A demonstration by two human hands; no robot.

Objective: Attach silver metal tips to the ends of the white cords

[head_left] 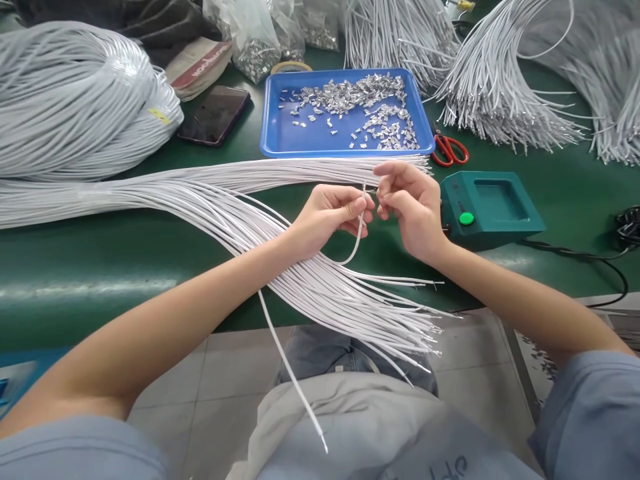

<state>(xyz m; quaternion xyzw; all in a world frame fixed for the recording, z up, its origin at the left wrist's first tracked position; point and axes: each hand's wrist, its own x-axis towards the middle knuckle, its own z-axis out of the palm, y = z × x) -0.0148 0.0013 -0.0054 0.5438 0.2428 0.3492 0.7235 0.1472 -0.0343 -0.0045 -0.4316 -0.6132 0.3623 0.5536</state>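
Observation:
My left hand (330, 217) pinches a white cable (359, 233) close to its end, which points up between thumb and forefinger. Right beside that tip, my right hand (415, 210) has its thumb and fingers drawn together near thin strands at the cable end. Whatever its fingertips hold is too small to make out. Under my left forearm runs a bundle of white cables (320, 287), their ends fanned out over the table's front edge. Another layer of white cables (300, 172) lies straight behind both hands.
Small metal pieces (350, 97) lie in a blue tray (265, 127). Red-handled scissors (450, 150) and a green device (530, 217) with a cord stand at right. A phone (215, 117) and large cable coil (75, 100) are left; more cable bunches (505, 87) lie behind.

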